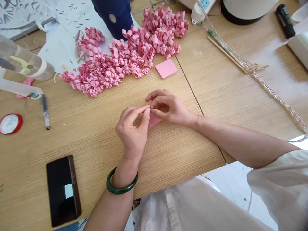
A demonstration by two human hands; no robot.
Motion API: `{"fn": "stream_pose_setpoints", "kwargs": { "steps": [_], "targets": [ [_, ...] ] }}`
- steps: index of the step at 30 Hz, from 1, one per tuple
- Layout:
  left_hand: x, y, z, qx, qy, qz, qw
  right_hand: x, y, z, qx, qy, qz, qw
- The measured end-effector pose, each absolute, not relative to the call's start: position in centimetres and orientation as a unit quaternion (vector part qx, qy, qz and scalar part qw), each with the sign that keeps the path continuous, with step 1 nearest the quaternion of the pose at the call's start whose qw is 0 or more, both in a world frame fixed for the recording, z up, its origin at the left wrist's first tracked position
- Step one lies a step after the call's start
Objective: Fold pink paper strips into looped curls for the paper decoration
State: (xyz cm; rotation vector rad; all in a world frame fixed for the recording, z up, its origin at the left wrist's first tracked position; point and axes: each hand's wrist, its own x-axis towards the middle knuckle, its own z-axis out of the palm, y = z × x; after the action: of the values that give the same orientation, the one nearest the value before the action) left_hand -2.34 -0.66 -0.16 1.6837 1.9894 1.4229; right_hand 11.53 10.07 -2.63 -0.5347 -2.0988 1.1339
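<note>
The left hand [133, 123] and right hand [170, 107] are held fingertip to fingertip over the table [96, 138], fingers bent. A coloured label [33, 95] on a clear strip [18, 88] is too small to be read. Pink paper [154, 120], partly hidden, is pinched by the left thumb and forefinger; whether it is gripped by the curled right fingers cannot be told.

No wording, brand or number can be read. A small multicoloured label [33, 95] sits at the end of a pale strip [16, 87] on the left, its print too tiny to make out. The black cylinder [285, 21] at upper right bears faint pale marks, perhaps lettering, but too blurred to tell. On the tabletop [101, 138], any print along the pen [45, 112] is likewise too small to read.
</note>
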Motion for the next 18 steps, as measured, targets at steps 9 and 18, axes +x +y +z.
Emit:
{"fn": "stream_pose_setpoints", "kwargs": {
  "steps": [9,18],
  "targets": [
    [-2.18,-0.73,-0.12,0.507,0.677,0.521,0.119,11.65,10.07,-2.37,-0.203,-0.801,0.452,0.335],
    [-2.41,-0.36,-0.25,0.413,0.654,0.541,0.329,11.69,9.97,-2.08,-0.213,-0.808,0.449,0.316]
  ]
}}
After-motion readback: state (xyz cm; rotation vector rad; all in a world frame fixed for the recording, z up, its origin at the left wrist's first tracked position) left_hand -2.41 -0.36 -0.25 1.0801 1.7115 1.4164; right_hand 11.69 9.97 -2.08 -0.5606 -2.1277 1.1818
